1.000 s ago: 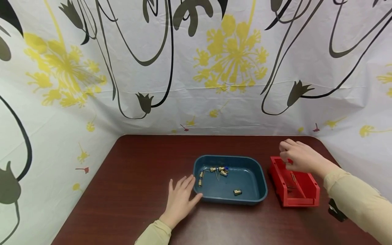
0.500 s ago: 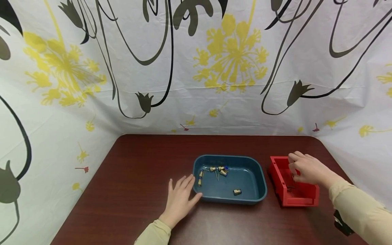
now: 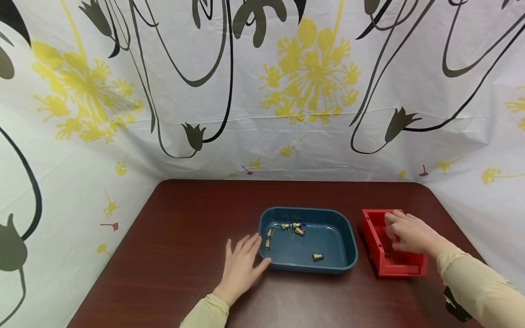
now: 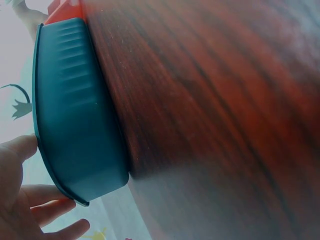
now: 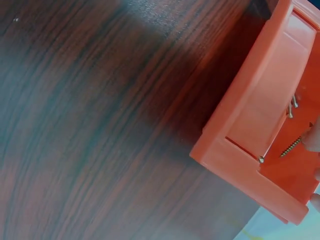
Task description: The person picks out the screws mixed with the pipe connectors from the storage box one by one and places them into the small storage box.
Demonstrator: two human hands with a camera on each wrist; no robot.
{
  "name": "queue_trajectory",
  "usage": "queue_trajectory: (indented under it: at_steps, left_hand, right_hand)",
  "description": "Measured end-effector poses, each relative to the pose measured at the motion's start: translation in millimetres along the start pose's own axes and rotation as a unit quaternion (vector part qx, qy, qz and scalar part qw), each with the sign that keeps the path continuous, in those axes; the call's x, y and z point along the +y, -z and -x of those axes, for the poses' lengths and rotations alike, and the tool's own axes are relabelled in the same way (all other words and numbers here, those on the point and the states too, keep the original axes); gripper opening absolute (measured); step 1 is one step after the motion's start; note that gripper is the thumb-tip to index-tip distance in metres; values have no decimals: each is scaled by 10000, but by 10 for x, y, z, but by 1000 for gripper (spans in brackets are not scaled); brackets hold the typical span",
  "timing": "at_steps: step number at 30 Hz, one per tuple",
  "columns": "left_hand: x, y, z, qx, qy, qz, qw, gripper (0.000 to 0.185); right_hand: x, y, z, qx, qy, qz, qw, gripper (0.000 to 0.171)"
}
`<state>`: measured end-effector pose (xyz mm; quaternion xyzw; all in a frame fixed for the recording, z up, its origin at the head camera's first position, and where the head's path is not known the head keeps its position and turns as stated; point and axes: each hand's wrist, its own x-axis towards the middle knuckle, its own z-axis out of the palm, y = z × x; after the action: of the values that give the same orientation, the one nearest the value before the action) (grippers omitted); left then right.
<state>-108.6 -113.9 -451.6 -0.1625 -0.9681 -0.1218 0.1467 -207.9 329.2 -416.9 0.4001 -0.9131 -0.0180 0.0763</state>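
Note:
My left hand (image 3: 242,269) lies with its fingers spread and touching the left rim of a blue plastic tray (image 3: 336,241). Beyond the fingertips, inside the tray, are several brass fittings (image 3: 300,231), a few thin metal pins (image 3: 290,234) and a small blue piece (image 3: 303,225). My right hand (image 3: 412,233) reaches down into a red bin (image 3: 404,269), its fingers curled. In the right wrist view a fingertip covers one end of a brass-coloured threaded screw (image 5: 291,147), which the fingers pinch. Smaller silver pins (image 5: 291,107) lie near it along the bin's wall.
The dark wooden table (image 3: 205,209) extends left of the tray and in front of both containers. A patterned cloth (image 3: 246,100) hangs behind the table and at its sides. A narrow strip of table separates tray and bin.
From above the bin's far end, my right hand has come down inside it and shifted slightly nearer. Its fingers have reached the screw. My left hand and the tray stay put.

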Motion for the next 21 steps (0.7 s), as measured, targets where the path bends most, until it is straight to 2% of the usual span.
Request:
queue_trajectory:
  at_steps: [5, 13, 21]
  left_hand:
    - [0, -5, 1, 33, -6, 5, 10000, 60]
    - [2, -1, 2, 76, -36, 23, 10000, 60]
    - [3, 5, -5, 93, -35, 48, 9999, 60]
  right_hand:
    - [-9, -35, 8, 22, -17, 14, 10000, 38]
    - [-27, -32, 14, -183, -86, -10, 9998, 37]
    - [42, 100, -27, 127, -67, 138, 9998, 35]
